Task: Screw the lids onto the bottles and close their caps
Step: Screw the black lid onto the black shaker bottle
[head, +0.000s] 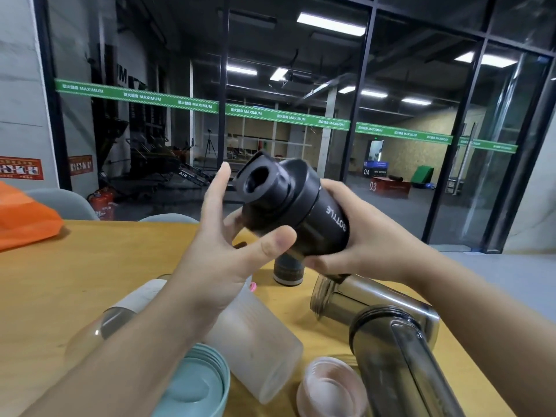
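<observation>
While the right hand (358, 236) wraps its fingers round the body of a black bottle (304, 212) held tilted in the air above the middle of the table (60, 284), the left hand (228, 236) is spread beside the bottle's black lid (270, 188), fingers straight and apart, thumb touching the lid's lower side. That lid sits on the bottle's neck, its round spout facing the camera with the flip cap (258, 158) swung back open. Below, toward the table's near edge, a frosted clear bottle (255, 341) lies on its side, empty, with a teal lid (195, 383) just beside its base and a pink lid (328, 386) to the right, underside up. Two smoky grey bottles lie near the right edge, one (400, 371) closer and one (346, 296) behind it, both without lids and empty. A small dark lid (287, 269) stands near the table's centre. An orange bag (24, 218) rests at the far left corner. Beyond the yellow wooden top, glass walls with a green stripe front a dim gym hall.
</observation>
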A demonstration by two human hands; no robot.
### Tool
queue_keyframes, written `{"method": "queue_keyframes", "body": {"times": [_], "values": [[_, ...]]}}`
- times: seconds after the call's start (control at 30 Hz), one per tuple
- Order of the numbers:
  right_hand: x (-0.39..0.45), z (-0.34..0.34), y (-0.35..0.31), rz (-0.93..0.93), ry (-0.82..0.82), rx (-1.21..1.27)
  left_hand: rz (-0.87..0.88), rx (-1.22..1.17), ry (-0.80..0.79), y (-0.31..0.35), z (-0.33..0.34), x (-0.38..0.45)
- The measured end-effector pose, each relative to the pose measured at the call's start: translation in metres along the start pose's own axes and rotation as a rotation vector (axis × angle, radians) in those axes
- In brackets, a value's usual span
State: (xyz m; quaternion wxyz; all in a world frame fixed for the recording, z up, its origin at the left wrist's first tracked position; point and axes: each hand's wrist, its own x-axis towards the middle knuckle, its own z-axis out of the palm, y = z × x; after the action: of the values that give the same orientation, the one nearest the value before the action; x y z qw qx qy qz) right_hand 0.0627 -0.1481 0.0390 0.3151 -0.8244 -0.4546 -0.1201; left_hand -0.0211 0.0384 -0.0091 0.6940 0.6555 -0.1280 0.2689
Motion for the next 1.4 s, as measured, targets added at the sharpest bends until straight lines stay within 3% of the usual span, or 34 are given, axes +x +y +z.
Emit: {"method": "queue_keyframes", "body": {"times": [0.17, 0.3, 0.43, 0.53, 0.7, 0.93, 1.17, 1.4], "values": [[0.001, -0.006, 0.026, 0.072, 0.218, 0.15, -0.111, 0.498, -0.077, -0.009, 0.004, -0.002], [0.001, 0.0, 0.056, 0.18, 0.438, 0.06, -0.149, 0.987, -0.267, -0.027, 0.0, -0.005], [0.003, 0.008, 0.077, 0.353, 0.613, -0.023, -0.213, 1.223, -0.404, -0.031, -0.002, -0.007], [0.007, 0.015, 0.097, 0.533, 0.644, -0.047, -0.198, 1.266, -0.436, -0.031, -0.003, -0.004], [0.005, 0.022, 0.118, 0.624, 0.525, 0.2, -0.204, 1.192, -0.413, -0.041, -0.008, -0.006], [0.011, 0.027, 0.128, 0.83, 0.423, 0.159, -0.214, 1.142, -0.382, -0.044, -0.011, -0.005], [0.014, 0.03, 0.152, 0.862, 0.29, 0.213, -0.236, 1.018, -0.377, -0.053, -0.016, -0.002], [0.016, 0.029, 0.134, 0.872, 0.214, 0.218, -0.243, 0.992, -0.394, -0.055, -0.018, 0.0]]}}
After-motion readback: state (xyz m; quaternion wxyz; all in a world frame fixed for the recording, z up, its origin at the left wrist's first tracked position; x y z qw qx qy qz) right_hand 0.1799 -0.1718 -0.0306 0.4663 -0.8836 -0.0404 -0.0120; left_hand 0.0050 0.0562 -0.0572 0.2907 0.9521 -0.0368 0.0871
